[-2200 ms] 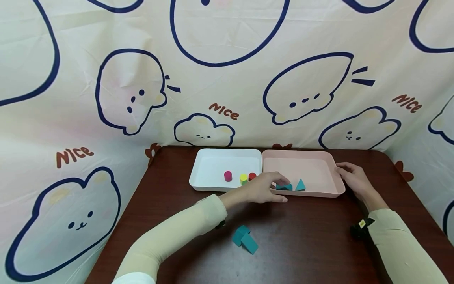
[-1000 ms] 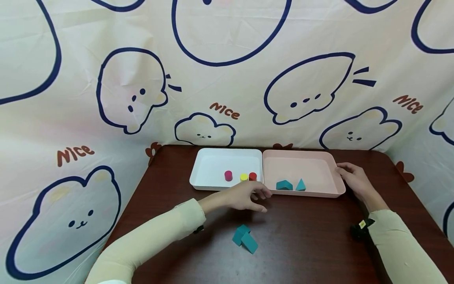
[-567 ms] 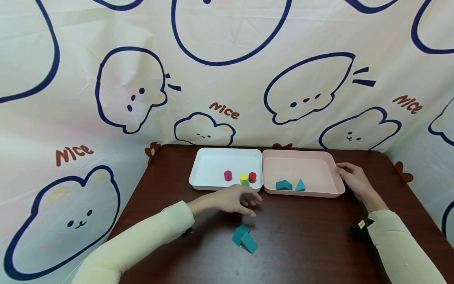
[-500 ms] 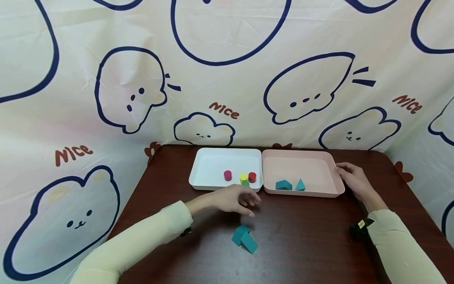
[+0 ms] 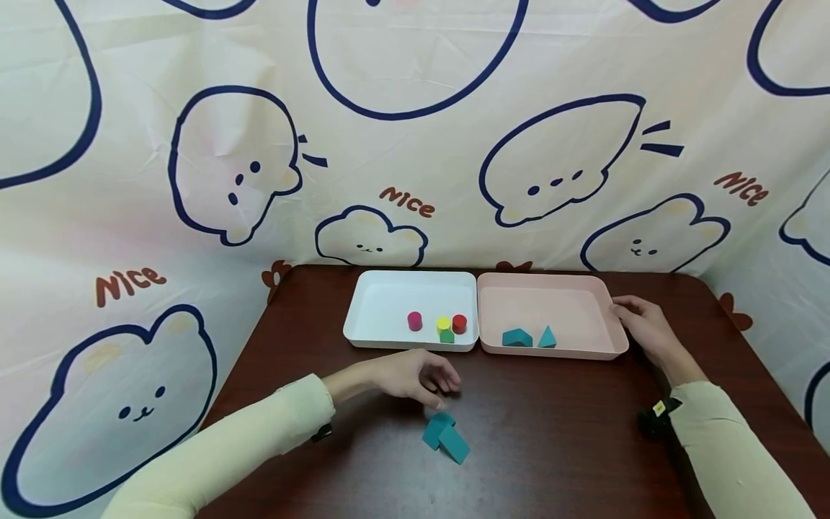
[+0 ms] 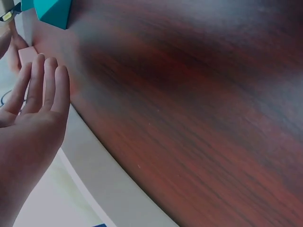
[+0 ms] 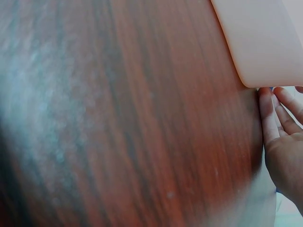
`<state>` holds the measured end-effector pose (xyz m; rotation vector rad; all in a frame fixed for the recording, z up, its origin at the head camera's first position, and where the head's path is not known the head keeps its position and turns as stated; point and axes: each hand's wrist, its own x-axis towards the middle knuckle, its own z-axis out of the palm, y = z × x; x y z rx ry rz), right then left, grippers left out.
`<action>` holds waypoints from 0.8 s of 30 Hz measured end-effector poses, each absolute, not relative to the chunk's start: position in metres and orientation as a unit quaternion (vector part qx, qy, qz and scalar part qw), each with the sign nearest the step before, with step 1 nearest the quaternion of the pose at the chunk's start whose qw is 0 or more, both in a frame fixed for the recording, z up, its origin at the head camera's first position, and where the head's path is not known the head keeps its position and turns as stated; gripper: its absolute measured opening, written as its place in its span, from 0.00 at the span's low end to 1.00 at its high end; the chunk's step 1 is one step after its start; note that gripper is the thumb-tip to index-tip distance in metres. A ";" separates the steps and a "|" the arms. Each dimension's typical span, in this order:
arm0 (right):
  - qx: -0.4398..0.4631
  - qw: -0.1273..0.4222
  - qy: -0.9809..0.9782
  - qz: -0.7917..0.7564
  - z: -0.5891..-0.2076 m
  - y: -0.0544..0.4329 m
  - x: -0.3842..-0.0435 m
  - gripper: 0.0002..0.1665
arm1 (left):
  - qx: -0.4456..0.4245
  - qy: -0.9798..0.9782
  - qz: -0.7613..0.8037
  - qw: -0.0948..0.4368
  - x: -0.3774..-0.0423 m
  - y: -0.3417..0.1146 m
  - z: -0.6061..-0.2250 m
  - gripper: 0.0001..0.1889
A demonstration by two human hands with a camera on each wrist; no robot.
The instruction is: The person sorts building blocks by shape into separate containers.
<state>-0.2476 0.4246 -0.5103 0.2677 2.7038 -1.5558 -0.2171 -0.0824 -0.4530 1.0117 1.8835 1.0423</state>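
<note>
Two teal blocks lie against each other on the table, a back one and a flat-topped front one. Just behind them is my left hand, palm down with relaxed fingers and nothing held; teal also shows above its fingertips in the left wrist view. My right hand touches the right wall of the pink tray, its fingers fairly straight in the right wrist view. Inside that tray sit an arch-like teal block and a teal triangular block.
A white tray adjoins the pink one on the left. It holds a magenta cylinder, a yellow cylinder, a red cylinder and a green block. A patterned cloth hangs behind the dark wooden table.
My left hand has moved from over the pink tray's front, back left and toward me, close to the two teal blocks. The green block is uncovered. My right hand stays put.
</note>
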 end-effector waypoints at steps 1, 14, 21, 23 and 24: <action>0.086 0.007 0.863 -0.497 -0.511 0.425 -0.248 0.36 | 0.394 0.735 0.405 0.375 -0.216 -0.084 -0.452 0.23; 0.076 0.006 0.863 -0.500 -0.511 0.428 -0.248 0.36 | 0.392 0.757 0.377 0.362 -0.204 -0.091 -0.460 0.23; 0.082 0.011 0.869 -0.488 -0.509 0.427 -0.247 0.36 | 0.402 0.764 0.363 0.350 -0.196 -0.091 -0.463 0.23; 0.082 0.010 0.870 -0.486 -0.509 0.427 -0.247 0.36 | 0.405 0.765 0.360 0.349 -0.194 -0.089 -0.462 0.23; 0.082 0.010 0.870 -0.486 -0.509 0.427 -0.247 0.36 | 0.406 0.766 0.357 0.347 -0.193 -0.088 -0.462 0.23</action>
